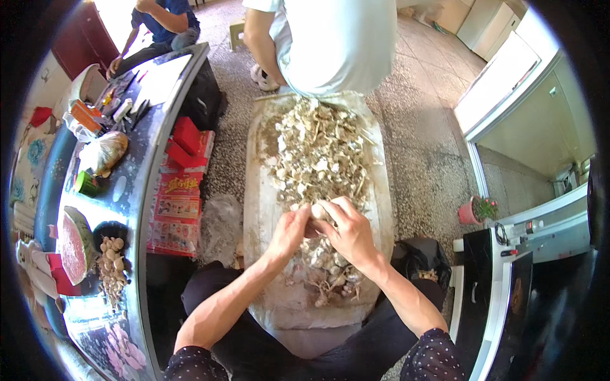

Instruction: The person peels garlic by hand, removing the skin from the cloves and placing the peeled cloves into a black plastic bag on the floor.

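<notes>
Both hands meet over a pale cloth sheet (267, 290) on the floor. Between the fingers is a whitish garlic bulb (318, 212). My left hand (289, 230) grips its left side, and my right hand (351, 231) has its fingers curled over it from the right. Part of the bulb is hidden by the fingers. Just beyond the hands, a heap of dry garlic skins and stalks (319, 152) spreads over the sheet. Nearer to me, below the hands, lie several garlic bulbs (333, 274), some with roots and stems attached.
A person in a white shirt (340, 47) sits at the sheet's far end; another person (164, 24) sits far left. The glossy table (138, 190) at left bears cut watermelon (76, 245) and garlic (112, 259). A black plastic bag (426, 252) stands by my right knee.
</notes>
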Motion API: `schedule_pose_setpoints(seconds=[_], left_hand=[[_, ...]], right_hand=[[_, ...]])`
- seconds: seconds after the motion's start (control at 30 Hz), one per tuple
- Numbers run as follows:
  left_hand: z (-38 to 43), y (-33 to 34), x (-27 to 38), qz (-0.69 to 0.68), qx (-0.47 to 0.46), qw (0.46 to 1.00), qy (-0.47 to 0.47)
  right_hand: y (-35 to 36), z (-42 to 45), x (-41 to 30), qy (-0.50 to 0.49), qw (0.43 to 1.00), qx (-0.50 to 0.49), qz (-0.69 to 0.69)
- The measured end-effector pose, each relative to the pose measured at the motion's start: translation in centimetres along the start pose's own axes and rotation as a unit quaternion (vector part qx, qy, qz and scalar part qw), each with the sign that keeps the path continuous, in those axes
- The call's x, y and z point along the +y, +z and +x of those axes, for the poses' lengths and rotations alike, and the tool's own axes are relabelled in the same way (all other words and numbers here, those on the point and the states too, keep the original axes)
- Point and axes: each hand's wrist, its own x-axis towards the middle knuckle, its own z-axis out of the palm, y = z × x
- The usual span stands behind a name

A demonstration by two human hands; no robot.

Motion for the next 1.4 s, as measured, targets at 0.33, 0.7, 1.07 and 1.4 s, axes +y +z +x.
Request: schedule_pose_setpoints(seconds=[0.33, 0.7, 1.07, 1.4], left_hand=[[-1.0, 0.1, 1.2, -0.029, -0.031, 0.999, -0.014], [-0.7, 1.1, 0.7, 0.236, 0.167, 0.925, 0.247], [0.1, 2.9, 0.8, 0.184, 0.159, 0.954, 0.176], [2.9, -0.5, -0.4, -0.337, 0.038, 0.937, -0.082]], right_hand=[[-0.2, 0.5, 0.9, -0.032, 0.998, -0.013, 0.055], [2.7, -0.8, -2.0, 0.477, 0.659, -0.048, 0.580], [2.2, -1.4, -1.1, 0.245, 0.929, 0.059, 0.271], [-1.8, -0.6, -0.3, 0.061, 0.993, 0.022, 0.097]])
